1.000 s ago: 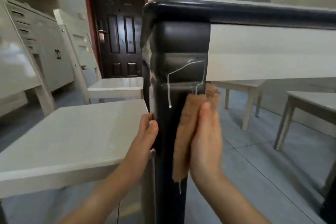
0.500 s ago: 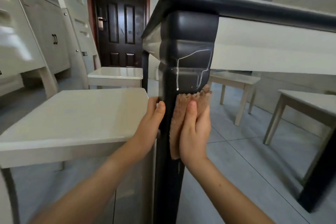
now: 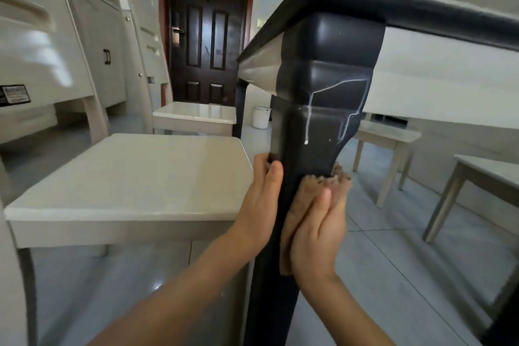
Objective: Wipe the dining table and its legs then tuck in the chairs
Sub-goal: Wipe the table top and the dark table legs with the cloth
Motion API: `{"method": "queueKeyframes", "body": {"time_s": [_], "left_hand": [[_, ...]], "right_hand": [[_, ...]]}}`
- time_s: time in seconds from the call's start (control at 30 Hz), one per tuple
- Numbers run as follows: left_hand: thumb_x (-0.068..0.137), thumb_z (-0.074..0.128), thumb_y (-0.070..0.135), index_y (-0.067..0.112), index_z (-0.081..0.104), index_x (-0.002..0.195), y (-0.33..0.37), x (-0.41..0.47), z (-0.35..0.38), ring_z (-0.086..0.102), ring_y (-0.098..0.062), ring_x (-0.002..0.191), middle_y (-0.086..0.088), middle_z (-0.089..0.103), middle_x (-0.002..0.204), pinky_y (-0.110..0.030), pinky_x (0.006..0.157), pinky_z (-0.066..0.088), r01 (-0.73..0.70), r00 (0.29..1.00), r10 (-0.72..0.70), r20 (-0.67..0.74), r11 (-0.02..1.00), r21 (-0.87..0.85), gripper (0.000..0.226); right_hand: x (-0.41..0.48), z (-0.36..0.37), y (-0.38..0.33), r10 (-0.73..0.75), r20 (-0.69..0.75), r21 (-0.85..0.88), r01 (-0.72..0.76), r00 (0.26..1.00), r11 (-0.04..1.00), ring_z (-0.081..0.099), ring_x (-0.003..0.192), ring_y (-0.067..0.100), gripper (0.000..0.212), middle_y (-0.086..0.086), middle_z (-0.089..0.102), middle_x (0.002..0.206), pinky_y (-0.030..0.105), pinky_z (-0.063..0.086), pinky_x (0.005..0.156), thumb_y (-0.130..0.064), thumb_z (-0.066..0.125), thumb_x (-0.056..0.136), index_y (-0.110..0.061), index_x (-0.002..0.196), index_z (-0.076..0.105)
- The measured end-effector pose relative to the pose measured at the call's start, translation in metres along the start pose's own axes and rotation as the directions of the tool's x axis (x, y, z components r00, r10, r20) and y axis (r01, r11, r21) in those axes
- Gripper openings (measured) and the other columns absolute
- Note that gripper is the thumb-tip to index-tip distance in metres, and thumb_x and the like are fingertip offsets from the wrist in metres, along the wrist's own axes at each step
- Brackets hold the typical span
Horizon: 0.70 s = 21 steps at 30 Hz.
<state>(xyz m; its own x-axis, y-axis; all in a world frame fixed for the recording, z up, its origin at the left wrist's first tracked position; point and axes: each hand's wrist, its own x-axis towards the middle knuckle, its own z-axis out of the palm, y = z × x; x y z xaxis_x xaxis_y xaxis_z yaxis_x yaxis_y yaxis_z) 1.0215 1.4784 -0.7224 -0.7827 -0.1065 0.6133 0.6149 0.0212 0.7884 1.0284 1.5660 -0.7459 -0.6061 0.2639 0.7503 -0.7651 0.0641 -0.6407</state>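
The right hand [image 3: 317, 230] lay flat with straight fingers, gripping nothing, and pressed a brown cloth [image 3: 295, 205] against the front face of the dark table leg [image 3: 306, 154] under the near corner of the dining table [image 3: 398, 8]. The cloth's frayed top edge sat just below white drip streaks [image 3: 309, 118] that ran down the leg's upper block. The left hand [image 3: 259, 202] clasped the leg's left edge between thumb and fingers, level with the cloth and just beside the corner of a pale chair seat [image 3: 134, 177].
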Motion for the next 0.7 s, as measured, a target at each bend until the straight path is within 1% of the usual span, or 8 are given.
{"method": "queueKeyframes", "body": {"time_s": [0.1,0.2,0.33,0.37,0.43,0.47,0.53,0.7], "left_hand": [[0.087,0.032,0.058,0.026,0.044,0.104,-0.009,0.0,0.003,0.058,-0.004,0.089,0.012,0.059,0.094,-0.023,0.08,0.049,-0.046,0.997,0.044,-0.064,0.998,-0.032,0.039],[0.087,0.033,0.06,0.029,0.049,0.1,-0.016,0.0,0.006,0.059,-0.014,0.09,-0.005,0.059,0.097,-0.032,0.08,0.052,-0.056,0.995,0.052,-0.088,0.997,-0.044,0.037],[0.085,0.032,0.062,0.034,0.053,0.087,-0.019,-0.004,0.014,0.056,-0.012,0.078,0.002,0.058,0.084,-0.03,0.071,0.05,-0.033,0.988,0.025,-0.153,0.998,-0.054,0.035],[0.086,0.032,0.06,0.03,0.053,0.089,-0.02,-0.003,0.014,0.055,-0.016,0.078,-0.002,0.058,0.085,-0.035,0.072,0.05,-0.047,0.984,0.04,-0.175,0.998,-0.039,0.037],[0.09,0.031,0.055,0.02,0.053,0.095,-0.023,0.0,0.014,0.058,-0.029,0.086,-0.012,0.06,0.091,-0.051,0.08,0.049,-0.073,0.979,0.07,-0.189,0.997,-0.009,0.041],[0.091,0.031,0.053,0.019,0.054,0.097,-0.024,0.001,0.014,0.059,-0.029,0.09,-0.012,0.061,0.094,-0.052,0.083,0.048,-0.083,0.976,0.083,-0.202,0.997,0.005,0.041],[0.09,0.032,0.053,0.024,0.056,0.101,-0.021,0.001,0.015,0.06,-0.023,0.094,-0.004,0.064,0.098,-0.045,0.086,0.049,-0.091,0.969,0.09,-0.229,0.996,0.008,0.039],[0.088,0.035,0.058,0.021,0.056,0.118,-0.019,-0.004,0.018,0.058,-0.024,0.111,-0.004,0.064,0.114,-0.048,0.101,0.044,-0.071,0.976,0.059,-0.207,0.996,-0.05,0.052]], "right_hand": [[0.021,0.007,-0.016,-0.084,-0.015,0.017,0.085,0.996,0.996,0.049,0.12,-0.01,0.035,-0.036,0.052,0.123,0.012,0.039,0.099,-0.024,0.03,0.104,-0.036,0.137,0.036],[-0.025,0.0,0.017,-0.102,0.029,-0.019,0.102,0.994,0.995,0.043,0.13,-0.006,0.044,-0.032,0.045,0.137,0.013,0.033,0.107,-0.035,0.035,0.102,-0.037,0.145,0.025],[-0.049,-0.005,0.033,0.014,-0.021,-0.081,-0.016,1.0,0.997,0.044,0.121,-0.014,0.048,-0.035,0.046,0.133,-0.005,0.026,0.095,-0.054,0.041,0.09,-0.072,0.131,0.023],[-0.035,-0.002,0.024,0.054,-0.011,-0.018,-0.055,0.998,0.998,0.048,0.114,-0.018,0.042,-0.032,0.052,0.129,-0.005,0.029,0.092,-0.058,0.044,0.091,-0.069,0.129,0.031],[-0.001,0.002,0.001,0.038,0.047,0.073,-0.041,0.998,0.996,0.056,0.105,-0.014,0.031,-0.024,0.062,0.117,0.005,0.042,0.09,-0.036,0.044,0.1,-0.038,0.131,0.046],[0.019,0.005,-0.013,-0.001,0.023,0.061,-0.001,1.0,0.998,0.06,0.103,-0.006,0.026,-0.019,0.064,0.111,0.015,0.047,0.089,-0.028,0.041,0.102,-0.025,0.127,0.049],[0.057,0.009,-0.035,-0.047,-0.051,-0.038,0.045,0.998,0.998,0.062,0.095,0.002,0.033,-0.008,0.065,0.101,0.026,0.049,0.086,-0.037,0.037,0.101,-0.013,0.116,0.053],[0.093,0.01,-0.061,0.18,-0.087,0.202,-0.16,0.98,0.966,0.063,0.093,0.0,0.039,0.0,0.068,0.103,0.011,0.048,0.078,-0.039,0.035,0.102,-0.012,0.114,0.061]]}}
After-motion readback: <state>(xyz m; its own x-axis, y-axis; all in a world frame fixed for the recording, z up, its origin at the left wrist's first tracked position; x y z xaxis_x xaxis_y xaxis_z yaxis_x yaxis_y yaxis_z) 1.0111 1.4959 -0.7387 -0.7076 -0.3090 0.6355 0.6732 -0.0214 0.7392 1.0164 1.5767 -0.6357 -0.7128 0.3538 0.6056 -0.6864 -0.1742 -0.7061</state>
